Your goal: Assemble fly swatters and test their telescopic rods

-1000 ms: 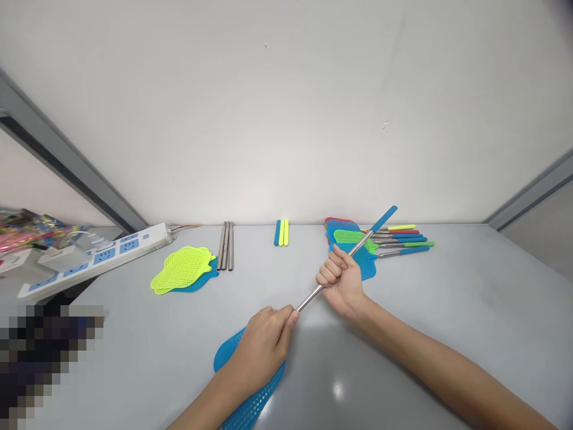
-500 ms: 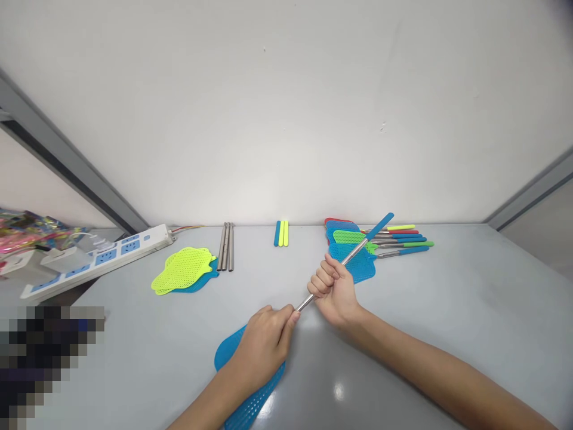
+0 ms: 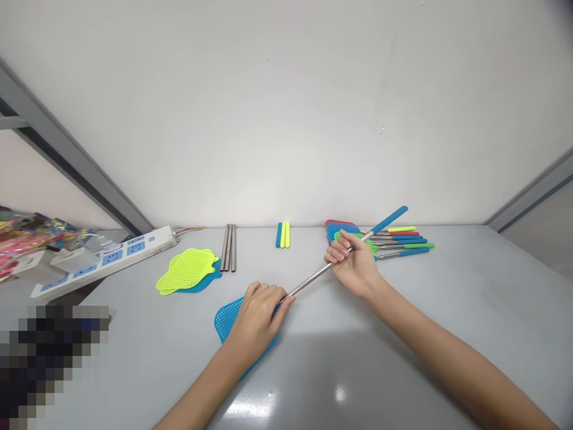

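Observation:
A blue fly swatter with a telescopic metal rod (image 3: 310, 280) slants across the middle of the view. My left hand (image 3: 257, 319) is closed where the rod meets the blue mesh head (image 3: 227, 318), hiding part of that head. Farther up, my right hand (image 3: 356, 266) curls its fingers round the rod, just below the blue grip (image 3: 390, 220). Behind the right hand lies a pile of swatters with red, blue and green heads (image 3: 342, 227), their handles pointing right; the hand partly covers it.
Yellow and blue mesh heads (image 3: 188, 272) lie at left, beside several metal rods (image 3: 228, 248). Loose blue and yellow grips (image 3: 283, 235) stand near the wall. A white power strip (image 3: 152, 242) with plugs runs along the left edge, near colourful packets (image 3: 27, 239).
My right hand has moved up and right along with the grip, its fingers looser, and more rod shows between my hands. The blue head has tilted and moved up slightly with my left hand.

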The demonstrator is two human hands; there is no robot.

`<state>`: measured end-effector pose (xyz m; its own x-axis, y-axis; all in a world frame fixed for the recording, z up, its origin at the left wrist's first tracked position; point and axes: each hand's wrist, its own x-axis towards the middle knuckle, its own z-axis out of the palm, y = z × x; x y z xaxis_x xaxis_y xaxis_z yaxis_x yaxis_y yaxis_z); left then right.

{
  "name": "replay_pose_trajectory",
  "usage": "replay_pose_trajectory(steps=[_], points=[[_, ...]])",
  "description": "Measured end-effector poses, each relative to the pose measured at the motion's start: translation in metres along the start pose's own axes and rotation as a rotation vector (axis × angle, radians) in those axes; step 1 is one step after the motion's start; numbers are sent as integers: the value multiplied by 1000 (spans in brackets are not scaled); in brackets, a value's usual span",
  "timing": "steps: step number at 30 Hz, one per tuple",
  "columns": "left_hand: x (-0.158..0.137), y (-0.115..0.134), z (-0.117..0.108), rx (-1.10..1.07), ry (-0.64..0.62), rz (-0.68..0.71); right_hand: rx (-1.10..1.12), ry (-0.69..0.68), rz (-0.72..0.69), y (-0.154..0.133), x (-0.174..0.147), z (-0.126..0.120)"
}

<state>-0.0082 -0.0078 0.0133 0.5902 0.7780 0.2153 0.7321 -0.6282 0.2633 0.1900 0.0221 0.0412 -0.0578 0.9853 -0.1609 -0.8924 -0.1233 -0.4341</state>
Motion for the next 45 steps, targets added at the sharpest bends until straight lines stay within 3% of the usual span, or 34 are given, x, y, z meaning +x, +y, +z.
replay_pose_trajectory(steps=[5,10,14,19,23,30,36,45], points=[[2,-4,-2,13,22,2,52,64,-18,-28,3,3],[1,1,-1,0,-26,77,31,74,6,-38,3,3],[-2,3,4,4,-1,102,21,66,-51,-29,2,0],[-7,-1,5,63,74,105,99,155,-192,-9,1,-8],[-9,0,7,80,75,100,157,205,-180,-3,2,-14],[-11,2,11,0,53,75,114,149,-236,6,-4,-8],[-11,6,12,-14,19,99,106,228,-169,28,-8,-17],[-10,1,11,-14,7,66,129,235,-89,26,-4,-22]])
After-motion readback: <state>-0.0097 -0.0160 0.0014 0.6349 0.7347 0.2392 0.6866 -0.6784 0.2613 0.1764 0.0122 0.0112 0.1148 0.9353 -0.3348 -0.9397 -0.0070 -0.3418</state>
